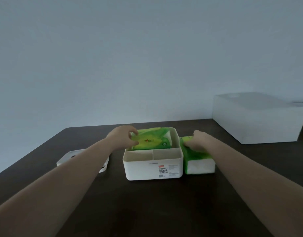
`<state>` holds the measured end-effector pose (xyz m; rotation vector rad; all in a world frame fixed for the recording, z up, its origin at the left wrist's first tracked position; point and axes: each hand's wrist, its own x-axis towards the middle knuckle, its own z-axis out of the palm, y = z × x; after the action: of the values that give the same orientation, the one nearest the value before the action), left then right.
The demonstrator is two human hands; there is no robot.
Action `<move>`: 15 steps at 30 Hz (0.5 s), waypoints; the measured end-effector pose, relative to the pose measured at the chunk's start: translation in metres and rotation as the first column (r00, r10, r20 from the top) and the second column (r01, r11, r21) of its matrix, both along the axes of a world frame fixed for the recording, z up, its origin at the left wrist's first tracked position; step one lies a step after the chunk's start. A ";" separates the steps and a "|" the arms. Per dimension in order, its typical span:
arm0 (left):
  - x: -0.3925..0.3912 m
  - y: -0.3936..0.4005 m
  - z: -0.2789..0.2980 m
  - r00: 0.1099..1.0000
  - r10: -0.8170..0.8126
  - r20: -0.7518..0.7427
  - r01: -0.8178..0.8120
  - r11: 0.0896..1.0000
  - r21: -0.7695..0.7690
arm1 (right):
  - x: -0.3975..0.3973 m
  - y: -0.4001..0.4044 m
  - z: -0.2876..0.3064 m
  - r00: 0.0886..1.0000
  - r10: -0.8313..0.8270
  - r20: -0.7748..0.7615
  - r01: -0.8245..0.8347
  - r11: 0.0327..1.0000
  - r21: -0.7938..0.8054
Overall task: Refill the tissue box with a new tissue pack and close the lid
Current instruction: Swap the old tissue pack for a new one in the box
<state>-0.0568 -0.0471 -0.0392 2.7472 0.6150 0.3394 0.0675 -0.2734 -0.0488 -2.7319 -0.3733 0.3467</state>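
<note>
Two bare forearms entering from the lower corners of the frame, both stretched forward and converging toward the centre over a dark table (147, 211). At centre, a white tissue box (153, 165) standing open, label on its near wall, two small empty compartments along its near side and one large compartment behind them. To its left, partly hidden under the left forearm, a white lid (68, 157) lying flat on the table, apart from the box. Just right of the box, touching or nearly touching its wall, a second green tissue pack (199, 164) lying on the table with its white end facing the camera. Right hand (197, 142) resting palm down on the far top of that pack, fingers curled and pressed into the wrapper; whether gripping or only pressing, cannot tell. Left hand (123, 138) at the far left rim of the box, thumb and fingers pinching the left end of a green tissue pack (151, 141), which sits tilted in the large rear compartment, its left end raised. Farther back, at the right edge of the frame, a large white box (256, 124) on the table. Behind everything, a plain pale wall (130, 57).
</note>
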 end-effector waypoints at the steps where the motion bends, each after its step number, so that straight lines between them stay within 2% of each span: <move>1: 0.001 0.000 -0.001 1.000 0.006 0.012 -0.006 1.000 -0.004 | 0.000 -0.002 -0.002 0.999 0.026 -0.025 -0.027 1.000 -0.016; 5: 0.008 -0.002 0.000 0.993 0.032 0.112 -0.025 0.998 -0.066 | 0.003 -0.007 0.001 0.992 0.114 -0.045 -0.119 0.983 -0.138; 8: 0.013 -0.006 0.013 0.981 0.014 0.191 0.010 0.992 -0.126 | 0.008 -0.008 0.003 0.987 0.142 -0.079 -0.153 0.975 -0.160; 12: 0.019 -0.004 0.038 0.927 0.055 0.371 0.040 0.970 -0.241 | 0.013 -0.003 -0.012 0.989 0.144 -0.044 -0.150 0.964 -0.218; 15: 0.028 0.000 0.049 0.885 0.116 0.451 0.027 0.954 -0.298 | 0.019 -0.002 -0.021 0.994 0.106 -0.021 -0.107 0.974 -0.199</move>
<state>-0.0287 -0.0467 0.0095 2.2473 0.5446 0.8166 0.0863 -0.2749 -0.0695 -2.9107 -0.5093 0.4484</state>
